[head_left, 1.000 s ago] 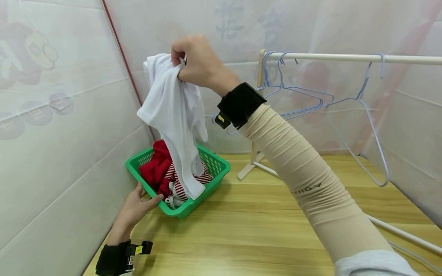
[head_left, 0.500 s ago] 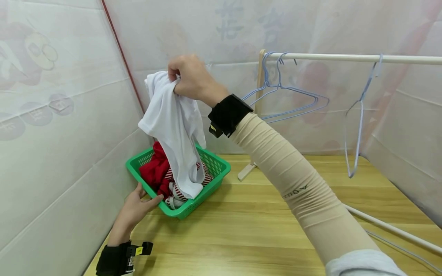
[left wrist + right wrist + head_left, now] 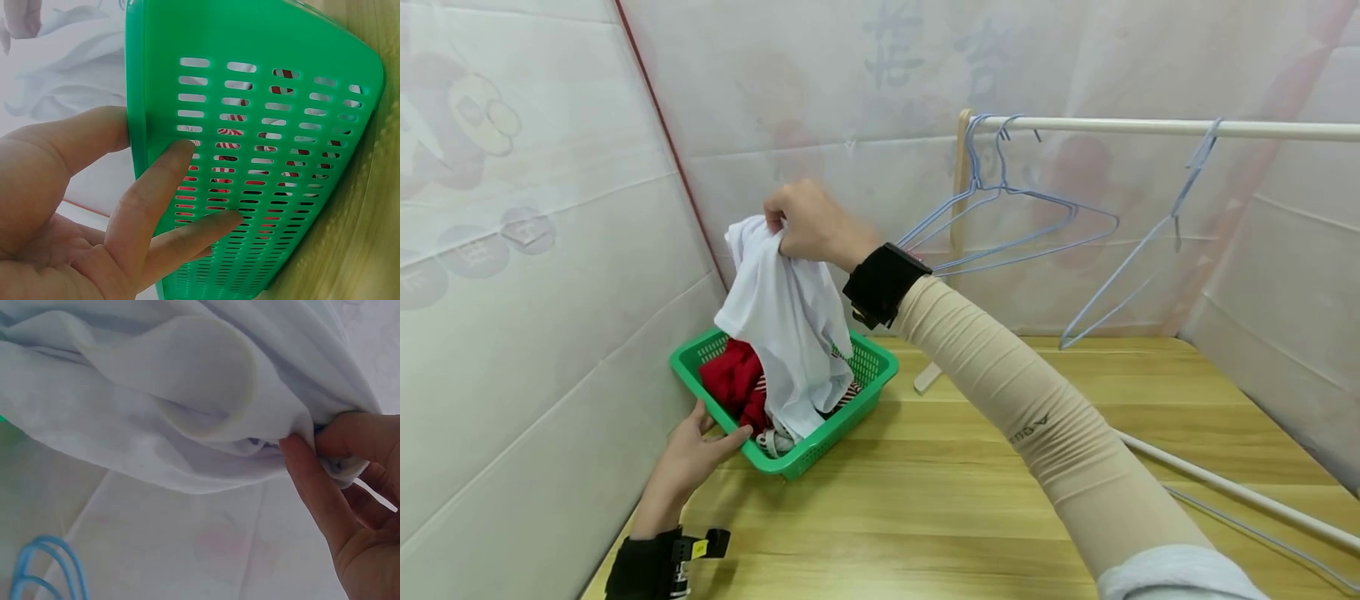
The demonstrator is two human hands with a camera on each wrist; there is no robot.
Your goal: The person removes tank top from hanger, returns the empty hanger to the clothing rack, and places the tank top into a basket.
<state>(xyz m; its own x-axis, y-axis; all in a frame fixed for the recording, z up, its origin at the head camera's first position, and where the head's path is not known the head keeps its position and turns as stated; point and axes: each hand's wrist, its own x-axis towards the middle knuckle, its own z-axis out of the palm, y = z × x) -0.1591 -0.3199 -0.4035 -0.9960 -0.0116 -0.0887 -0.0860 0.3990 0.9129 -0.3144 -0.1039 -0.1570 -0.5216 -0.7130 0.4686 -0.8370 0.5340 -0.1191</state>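
Observation:
My right hand (image 3: 812,221) pinches a white garment (image 3: 786,308) by its top, between thumb and fingers. The cloth hangs down in folds, its lower end inside the green plastic basket (image 3: 842,429). In the right wrist view the pinched white fabric (image 3: 187,394) shows a rounded, hemmed opening. My left hand (image 3: 692,454) grips the basket's near-left side. Its thumb lies at the rim and its fingers press the slotted outer wall (image 3: 262,156), as the left wrist view shows. Red cloth (image 3: 730,375) and red-and-white striped cloth (image 3: 850,396) lie in the basket, partly hidden under the white garment.
Right of the basket stands a rack with a white rail (image 3: 1135,127) and a wooden post (image 3: 959,167). Blue wire hangers (image 3: 1000,193) cluster at its left end, and one lone hanger (image 3: 1112,283) hangs further right. A pale wall rises close on the left.
My right hand has come down with the white garment, which now bunches lower in the basket. The lone hanger on the rail has swung round. My left hand stays put.

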